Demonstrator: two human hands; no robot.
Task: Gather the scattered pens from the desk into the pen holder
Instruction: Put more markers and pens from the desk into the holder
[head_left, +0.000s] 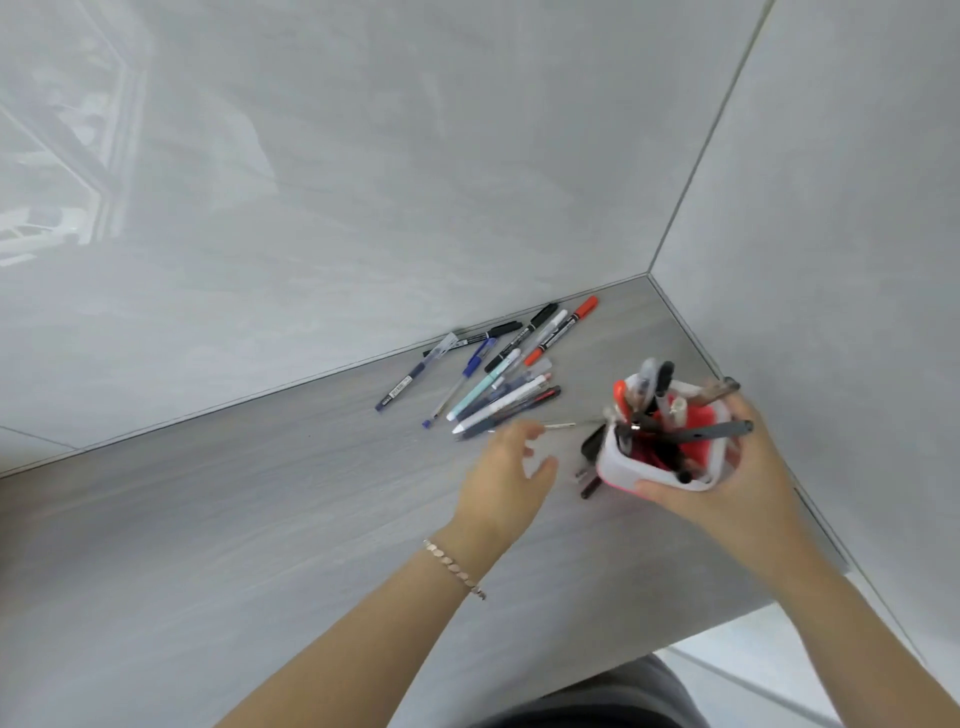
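Note:
My right hand (727, 478) grips a white pen holder (628, 462) with a red inside, tilted toward me just above the desk near the right wall. Several pens and markers stick out of it. My left hand (506, 467) hovers blurred to the left of the holder, fingers and thumb apart, holding nothing. A thin pen (560, 426) lies just past its fingertips. Beyond it, several scattered pens (493, 387) lie in a loose pile near the back wall, among them a red marker (563, 330) and a blue pen (410, 382). Dark pens (589, 470) lie under the holder's left side.
The grey desk (260, 519) sits in a corner, with one wall (363, 182) behind the pens and another wall (857, 260) close on the right. The desk's front edge (649, 644) runs at the lower right. A bracelet (454, 566) is on my left wrist.

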